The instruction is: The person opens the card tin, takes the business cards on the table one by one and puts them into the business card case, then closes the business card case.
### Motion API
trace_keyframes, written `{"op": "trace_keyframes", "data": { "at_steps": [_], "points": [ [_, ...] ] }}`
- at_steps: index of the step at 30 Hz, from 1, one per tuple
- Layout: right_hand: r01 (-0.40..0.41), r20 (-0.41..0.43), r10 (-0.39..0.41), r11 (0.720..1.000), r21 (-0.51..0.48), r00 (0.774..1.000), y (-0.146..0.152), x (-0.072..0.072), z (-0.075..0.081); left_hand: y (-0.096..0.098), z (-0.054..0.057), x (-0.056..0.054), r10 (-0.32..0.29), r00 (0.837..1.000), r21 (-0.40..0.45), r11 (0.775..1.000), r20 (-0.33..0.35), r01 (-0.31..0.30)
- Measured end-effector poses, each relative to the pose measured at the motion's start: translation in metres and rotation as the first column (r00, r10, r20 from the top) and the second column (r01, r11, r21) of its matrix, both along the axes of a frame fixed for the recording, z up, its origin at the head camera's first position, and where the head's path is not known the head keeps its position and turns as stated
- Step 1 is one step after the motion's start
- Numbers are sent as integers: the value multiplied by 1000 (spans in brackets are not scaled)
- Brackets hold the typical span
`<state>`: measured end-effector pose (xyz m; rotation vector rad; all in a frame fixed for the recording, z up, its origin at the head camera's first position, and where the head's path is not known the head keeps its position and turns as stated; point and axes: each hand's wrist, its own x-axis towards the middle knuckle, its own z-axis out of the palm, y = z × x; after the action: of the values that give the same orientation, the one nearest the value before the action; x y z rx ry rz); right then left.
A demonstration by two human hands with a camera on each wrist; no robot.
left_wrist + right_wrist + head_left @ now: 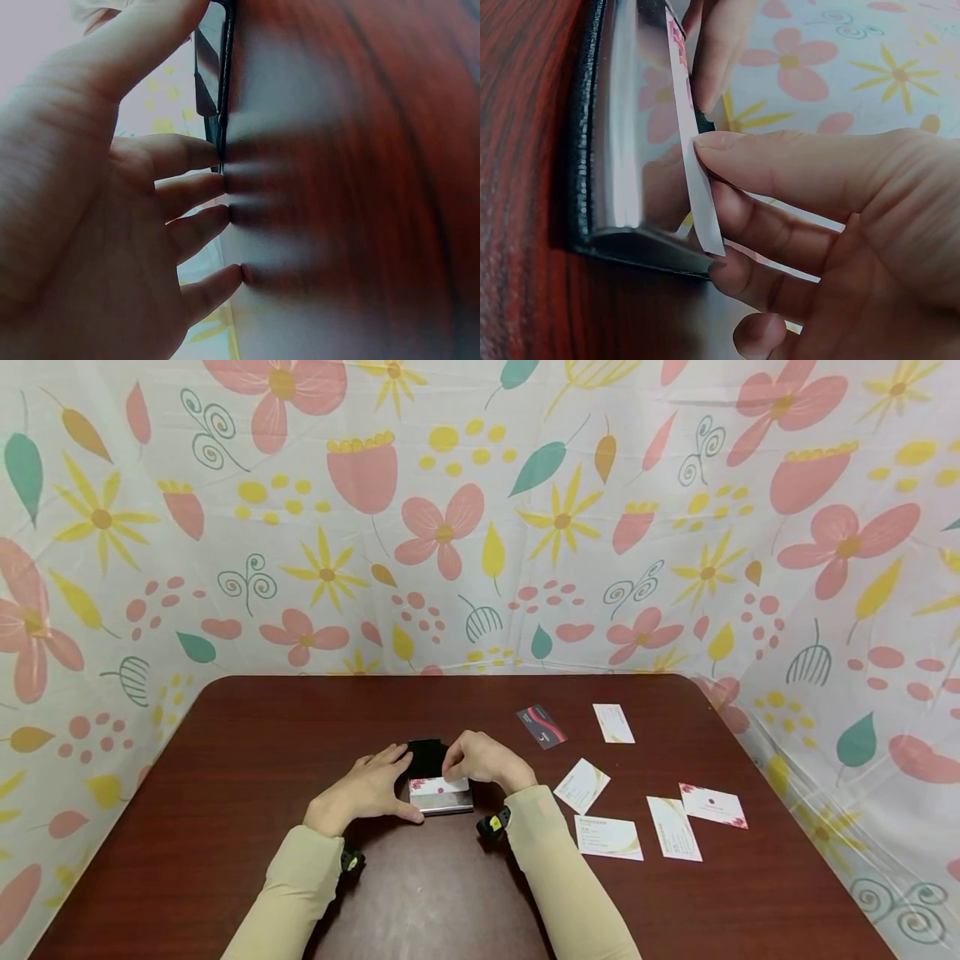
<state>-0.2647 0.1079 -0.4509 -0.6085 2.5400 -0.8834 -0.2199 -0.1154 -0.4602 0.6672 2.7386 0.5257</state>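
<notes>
**Case lid folded back, card pinched at the mouth**

The pink-and-white card is held between thumb and fingers of the right hand; its near edge is tilted against the metal of the case. Lower part is hidden behind the silver front panel in the head view; how deep it is seated can't be told. Case is set mid-table, black lid laid out behind. The case's left side is flanked by the left hand: fingers spread wide, thumb at the front corner, fingertips rested on the table. Six loose cards are scattered to the right, one dark, five white.
</notes>
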Motion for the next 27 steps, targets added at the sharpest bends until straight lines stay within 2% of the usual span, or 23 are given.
{"op": "trace_keyframes", "data": {
  "at_steps": [17, 27],
  "points": [
    [21, -11, -21, 1000, -5, 1000, 3, 3, 2, 0, 0, -1, 1, 1000, 14, 1000, -4, -1],
    [2, -56, -2, 1000, -6, 998, 3, 3, 3, 1, -1, 1, -1, 1000, -7, 1000, 1, 1]
  ]
}}
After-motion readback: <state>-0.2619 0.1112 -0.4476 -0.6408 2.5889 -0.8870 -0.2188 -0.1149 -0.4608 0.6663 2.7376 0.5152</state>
